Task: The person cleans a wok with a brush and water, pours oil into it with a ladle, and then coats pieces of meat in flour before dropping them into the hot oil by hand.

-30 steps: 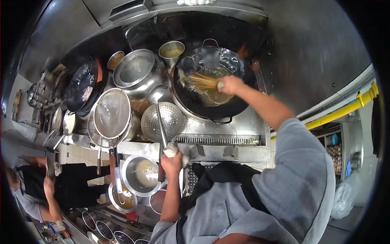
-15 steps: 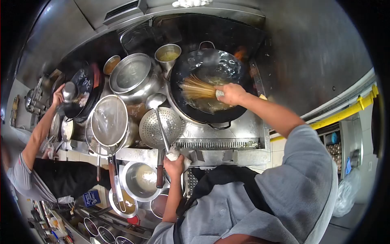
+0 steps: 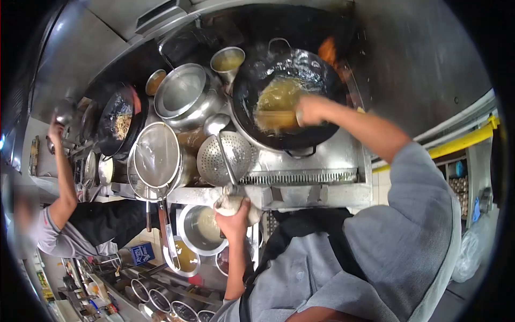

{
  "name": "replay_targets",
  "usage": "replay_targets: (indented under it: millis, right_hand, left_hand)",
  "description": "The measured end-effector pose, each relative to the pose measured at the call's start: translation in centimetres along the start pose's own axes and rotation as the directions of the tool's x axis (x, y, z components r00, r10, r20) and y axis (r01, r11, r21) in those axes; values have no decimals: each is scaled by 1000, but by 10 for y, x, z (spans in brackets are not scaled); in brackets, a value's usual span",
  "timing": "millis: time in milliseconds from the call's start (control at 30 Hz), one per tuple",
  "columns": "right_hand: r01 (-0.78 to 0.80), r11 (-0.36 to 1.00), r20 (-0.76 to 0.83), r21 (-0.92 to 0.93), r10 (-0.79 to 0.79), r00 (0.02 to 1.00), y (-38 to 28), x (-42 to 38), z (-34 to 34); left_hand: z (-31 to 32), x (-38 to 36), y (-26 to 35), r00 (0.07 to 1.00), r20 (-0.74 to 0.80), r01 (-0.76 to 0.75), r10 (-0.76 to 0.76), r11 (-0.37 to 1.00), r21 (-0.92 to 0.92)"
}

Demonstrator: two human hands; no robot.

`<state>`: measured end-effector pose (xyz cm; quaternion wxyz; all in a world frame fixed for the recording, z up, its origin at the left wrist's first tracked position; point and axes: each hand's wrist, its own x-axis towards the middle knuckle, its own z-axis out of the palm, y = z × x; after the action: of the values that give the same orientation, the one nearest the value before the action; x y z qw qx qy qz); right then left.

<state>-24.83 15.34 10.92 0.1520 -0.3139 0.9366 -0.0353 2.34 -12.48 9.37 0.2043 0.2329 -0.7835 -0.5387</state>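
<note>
A large black wok (image 3: 322,137) holds yellowish liquid (image 3: 282,92), with flames behind its right edge. Inside the wok, my right hand (image 3: 315,110) is closed on the end of a bamboo brush (image 3: 277,119), whose bristles are blurred and point left. Near the front edge of the stove, my left hand (image 3: 234,221) grips a pale cloth (image 3: 232,204) at the handle end of a ladle (image 3: 225,153). The ladle's bowl lies above a round perforated strainer (image 3: 209,156).
At the left a co-worker's hand (image 3: 56,131) holds a ladle over a second wok (image 3: 110,115) with food. Mesh strainers (image 3: 156,155), a lidded steel pot (image 3: 181,91) and a cup of yellow liquid (image 3: 227,60) stand between. Below sits a steel pot (image 3: 188,228).
The brush has swept lower in the wok, and its bristles have drawn together. Flames are larger. My left hand now holds the cloth more fully. The co-worker's ladle has moved away from the food.
</note>
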Motion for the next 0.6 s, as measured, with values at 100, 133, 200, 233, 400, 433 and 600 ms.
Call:
replay_targets:
  millis: [100, 133, 200, 233, 400, 433, 600]
  right_hand:
    - [-237, 962, -102, 133, 251, 963, 8, 66, -1]
    - [-267, 901, -299, 342, 373, 878, 3, 87, 16]
    - [-317, 800, -114, 510, 428, 896, -19, 72, 31]
    - [-309, 604, 65, 735, 390, 918, -33, 49, 38]
    - [-66, 925, 43, 375, 53, 998, -16, -93, 20]
    - [-37, 945, 68, 323, 16, 998, 5, -109, 9]
    - [163, 978, 129, 129, -179, 975, 43, -95, -38]
  left_hand:
    - [14, -1, 51, 927, 370, 104, -53, 987, -119]
    - [18, -1, 53, 898, 424, 163, -113, 983, -84]
    - [28, -9, 42, 863, 455, 385, -220, 869, -310]
    - [30, -10, 29, 835, 478, 478, -271, 788, -389]
    - [33, -10, -15, 552, 787, 834, -275, 186, -519]
    - [37, -8, -30, 499, 827, 865, -259, 91, -494]
    - [89, -4, -53, 422, 852, 906, -310, 148, -395]
